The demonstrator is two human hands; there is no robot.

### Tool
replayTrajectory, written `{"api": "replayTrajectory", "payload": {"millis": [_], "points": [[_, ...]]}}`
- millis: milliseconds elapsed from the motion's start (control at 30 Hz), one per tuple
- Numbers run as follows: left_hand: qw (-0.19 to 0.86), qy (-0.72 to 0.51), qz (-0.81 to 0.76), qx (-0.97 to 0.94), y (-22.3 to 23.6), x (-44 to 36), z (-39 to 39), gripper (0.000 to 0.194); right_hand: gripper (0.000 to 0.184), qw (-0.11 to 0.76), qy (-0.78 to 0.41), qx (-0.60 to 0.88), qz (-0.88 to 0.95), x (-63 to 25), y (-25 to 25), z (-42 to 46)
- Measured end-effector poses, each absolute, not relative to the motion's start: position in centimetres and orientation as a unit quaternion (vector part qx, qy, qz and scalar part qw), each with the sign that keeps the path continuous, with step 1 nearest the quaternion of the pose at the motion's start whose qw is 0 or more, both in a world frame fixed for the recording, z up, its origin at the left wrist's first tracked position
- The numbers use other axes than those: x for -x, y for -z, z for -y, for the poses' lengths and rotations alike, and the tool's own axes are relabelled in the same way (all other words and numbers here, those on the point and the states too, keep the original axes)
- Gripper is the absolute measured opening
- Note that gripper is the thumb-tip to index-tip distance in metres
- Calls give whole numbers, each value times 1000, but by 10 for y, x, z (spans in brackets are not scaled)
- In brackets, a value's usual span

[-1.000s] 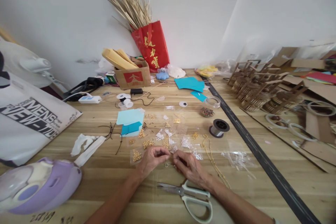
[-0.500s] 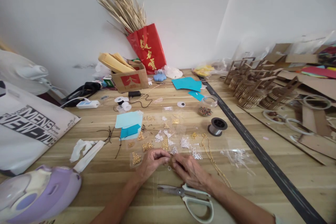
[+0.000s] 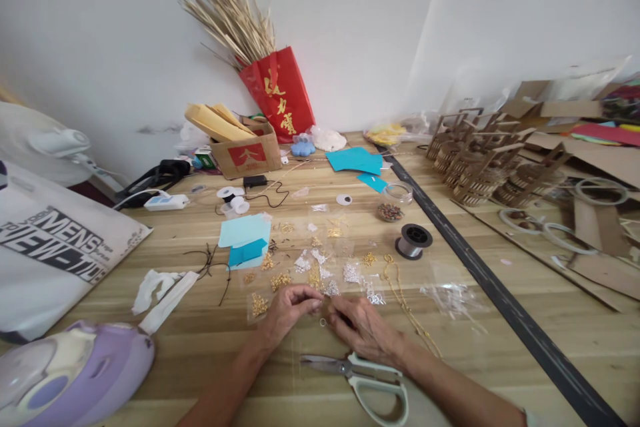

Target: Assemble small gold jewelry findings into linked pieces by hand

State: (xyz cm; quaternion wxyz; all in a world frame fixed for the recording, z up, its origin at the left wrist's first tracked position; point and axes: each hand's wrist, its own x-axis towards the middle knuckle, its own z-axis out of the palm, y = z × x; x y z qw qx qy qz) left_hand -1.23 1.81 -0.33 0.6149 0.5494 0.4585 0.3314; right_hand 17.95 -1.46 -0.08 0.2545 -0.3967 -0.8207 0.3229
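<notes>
My left hand [image 3: 293,310] and my right hand [image 3: 363,325] are close together over the wooden table, each closed in a pinch. What lies between their fingertips is too small to make out. Just under the fingertips is a small ring [image 3: 323,322]. Scissors [image 3: 353,370] with pale handles lie below my right hand, blades pointing left. Beyond the fingers are small piles of gold beads [image 3: 259,305] and silver findings [image 3: 352,272]. To the right of my right hand, a gold chain [image 3: 403,300] stretches along the table.
A wire spool [image 3: 414,241] and a dish of mixed beads [image 3: 390,212] stand farther right. Teal sheets [image 3: 247,251] lie left of the piles. A purple appliance [image 3: 85,373] occupies the near left. Small woven baskets [image 3: 480,170] stand past the black strip [image 3: 465,273].
Both hands keep almost the same pinched pose and place. The view has shifted very slightly; nothing on the table has visibly moved.
</notes>
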Motion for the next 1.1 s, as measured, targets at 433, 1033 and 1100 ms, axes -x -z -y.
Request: {"api": "replayTrajectory", "payload": {"millis": [433,1033,1100], "points": [[614,-337,-454,-550,4,13,-18,16,13,250,-331,401,817,-180,1,14],[602,-322,-444,-581,4,13,-18,14,12,252,-335,396,817,-180,5,12],[600,-321,-442,-585,5,13,-18,14,12,254,-336,393,817,-180,4,13]]}}
